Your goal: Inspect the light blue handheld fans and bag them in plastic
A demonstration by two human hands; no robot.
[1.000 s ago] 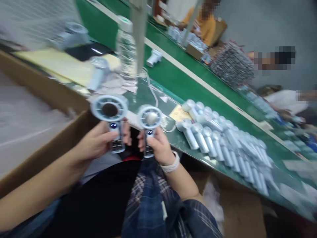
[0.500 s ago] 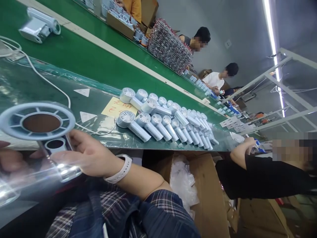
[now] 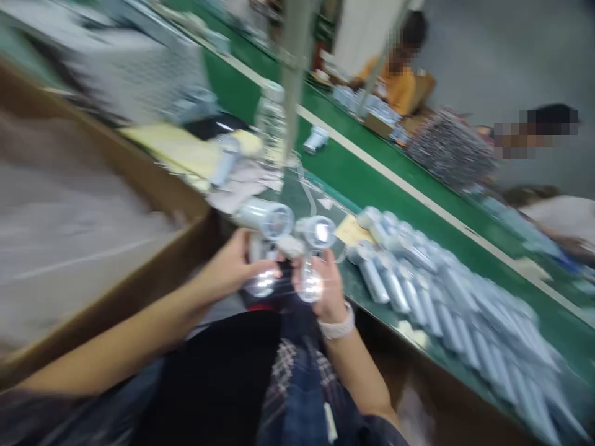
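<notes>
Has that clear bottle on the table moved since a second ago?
No. The bottle stands just left, in the picture, of the pale post, as it did before; the whole view has shifted instead.

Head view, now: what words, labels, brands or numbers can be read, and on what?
No text can be read; the picture is blurred.
Yellow note beside the piled fans: any writing too blurred to read.
Handheld fan in the left hand, second handheld fan in the right hand: nothing legible.
Bottle: any label too blurred.
</notes>
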